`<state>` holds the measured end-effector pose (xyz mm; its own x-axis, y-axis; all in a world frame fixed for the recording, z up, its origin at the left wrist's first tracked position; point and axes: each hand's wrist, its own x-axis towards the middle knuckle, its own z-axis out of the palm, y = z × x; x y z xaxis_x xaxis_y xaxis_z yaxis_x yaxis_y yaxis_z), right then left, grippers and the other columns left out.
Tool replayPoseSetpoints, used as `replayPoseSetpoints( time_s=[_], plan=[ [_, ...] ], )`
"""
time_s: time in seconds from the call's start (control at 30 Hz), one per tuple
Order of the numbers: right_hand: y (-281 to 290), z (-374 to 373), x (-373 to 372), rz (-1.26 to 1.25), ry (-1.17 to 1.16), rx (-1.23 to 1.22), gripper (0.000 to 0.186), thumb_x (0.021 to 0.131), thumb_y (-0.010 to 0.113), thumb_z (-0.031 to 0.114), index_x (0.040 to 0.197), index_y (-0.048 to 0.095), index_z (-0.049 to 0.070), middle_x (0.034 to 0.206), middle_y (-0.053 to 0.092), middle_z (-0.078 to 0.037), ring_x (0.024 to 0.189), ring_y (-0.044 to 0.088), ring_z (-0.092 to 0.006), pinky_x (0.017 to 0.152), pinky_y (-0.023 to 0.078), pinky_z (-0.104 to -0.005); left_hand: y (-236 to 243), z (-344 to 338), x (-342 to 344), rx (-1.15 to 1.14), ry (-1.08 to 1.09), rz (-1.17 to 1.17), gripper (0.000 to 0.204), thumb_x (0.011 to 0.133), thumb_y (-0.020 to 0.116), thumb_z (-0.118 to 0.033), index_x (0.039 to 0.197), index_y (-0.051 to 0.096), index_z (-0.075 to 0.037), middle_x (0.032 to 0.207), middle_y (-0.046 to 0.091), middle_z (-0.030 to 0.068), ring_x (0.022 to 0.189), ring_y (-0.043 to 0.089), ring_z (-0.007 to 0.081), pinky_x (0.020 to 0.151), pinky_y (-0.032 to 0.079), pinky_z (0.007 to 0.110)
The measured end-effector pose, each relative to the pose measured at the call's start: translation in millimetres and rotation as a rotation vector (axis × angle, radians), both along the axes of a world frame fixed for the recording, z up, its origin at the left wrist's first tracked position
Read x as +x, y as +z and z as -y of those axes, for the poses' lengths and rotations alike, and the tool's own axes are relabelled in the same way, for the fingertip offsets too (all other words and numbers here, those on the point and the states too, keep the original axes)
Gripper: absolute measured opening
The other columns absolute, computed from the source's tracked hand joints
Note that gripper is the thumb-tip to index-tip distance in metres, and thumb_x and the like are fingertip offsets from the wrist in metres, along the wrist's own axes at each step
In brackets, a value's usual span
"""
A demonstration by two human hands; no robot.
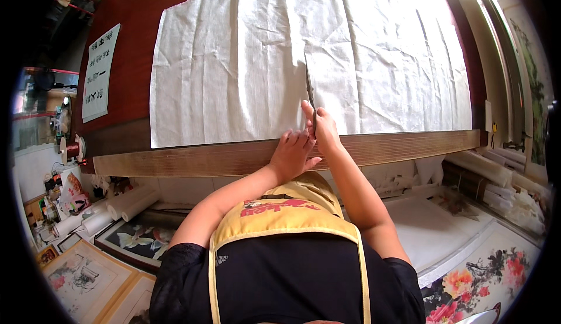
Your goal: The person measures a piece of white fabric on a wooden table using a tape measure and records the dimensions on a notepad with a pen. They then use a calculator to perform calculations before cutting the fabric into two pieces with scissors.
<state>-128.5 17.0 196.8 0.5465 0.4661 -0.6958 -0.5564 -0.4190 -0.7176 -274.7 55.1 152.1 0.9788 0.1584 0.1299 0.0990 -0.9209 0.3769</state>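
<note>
A white creased cloth (201, 84) is spread across the dark red table (131, 32), its near edge by a long brown wooden strip (204, 159). My right hand (325, 130) is closed around a long, thin dark-bladed tool (310, 84), perhaps scissors seen edge-on. Its narrow tip points away from me over the middle of the cloth; the handle is mostly hidden in the fingers. Close beside it, my left hand (290, 153) rests palm down on the wooden strip near the cloth's edge. The left fingers are apart, with the thumb stretched out towards the right wrist.
Sheets of paper with black brush writing (100, 74) lie at the table's left. A reel of dark red cord (72, 149) stands by the left corner. Below the table are white paper rolls (125, 204) and flower paintings (467, 286). Long poles (497, 49) line the right side.
</note>
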Motion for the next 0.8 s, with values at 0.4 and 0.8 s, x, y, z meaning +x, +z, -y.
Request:
replayPoseSetpoints(
  time_s=[0.4, 0.8],
  plan=[
    [-22.3, -60.2, 53.3, 0.079, 0.039, -0.013, 0.055, 0.084, 0.074, 0.057, 0.079, 0.055, 0.006, 0.066, 0.049, 0.001, 0.05, 0.044, -0.0087, 0.043, 0.036, -0.0259, 6.5, -1.1, 3.1, -0.034, 0.021, -0.022, 0.07, 0.091, 0.062, -0.049, 0.145, 0.046, -0.007, 0.135, 0.051, 0.0132, 0.119, 0.049, 0.0282, 0.107, 0.034, 0.048],
    [-33.5, -126.9, 114.8, 0.115, 0.05, 0.02, 0.058, 0.078, 0.078, 0.062, 0.079, 0.052, 0.01, 0.063, 0.045, 0.004, 0.048, 0.04, -0.0069, 0.042, 0.034, -0.0237, 0.9, 2.1, 4.7, -0.018, 0.048, -0.055, 0.071, 0.09, 0.062, -0.052, 0.147, 0.046, -0.013, 0.138, 0.048, 0.0092, 0.121, 0.046, 0.0257, 0.111, 0.031, 0.048]
  ],
)
